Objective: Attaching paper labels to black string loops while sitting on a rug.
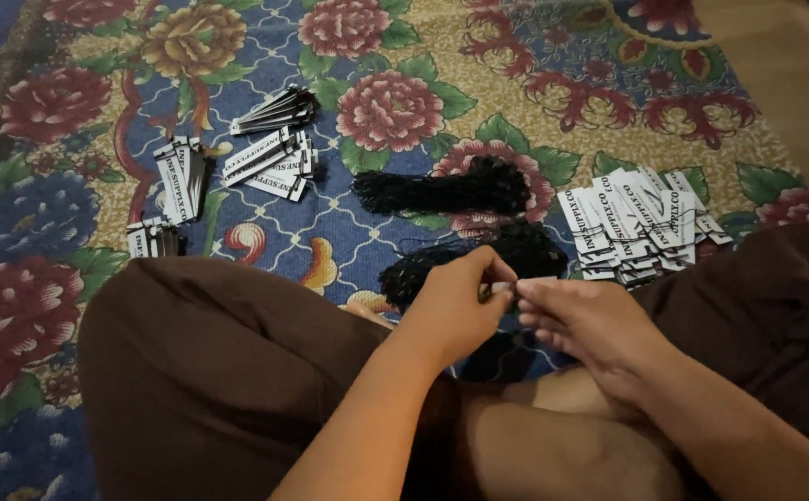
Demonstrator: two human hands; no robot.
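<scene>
Hands meet over my crossed legs, just this side of the two black string bundles. Left hand [460,301] and right hand [576,320] both have fingertips pressed together, pinching one small white tag [527,282] between them; only a sliver of it shows, the rest hidden by fingers.

Strings: two dark bundles, far one [442,190] lying crosswise, near one [479,260] partly behind my left hand.

Tags: I count four piles left of the strings, one fanned stack [279,109] farthest off, one bigger stack [270,165] just below it, one [180,176] further left, one small [152,239] touching my left knee [210,362]. One loose heap [636,227] right of the strings, against my right leg. Tag count per pile I cannot tell.

All on the floral rug [395,56]. Bare floor [785,65] at the far right corner.
</scene>
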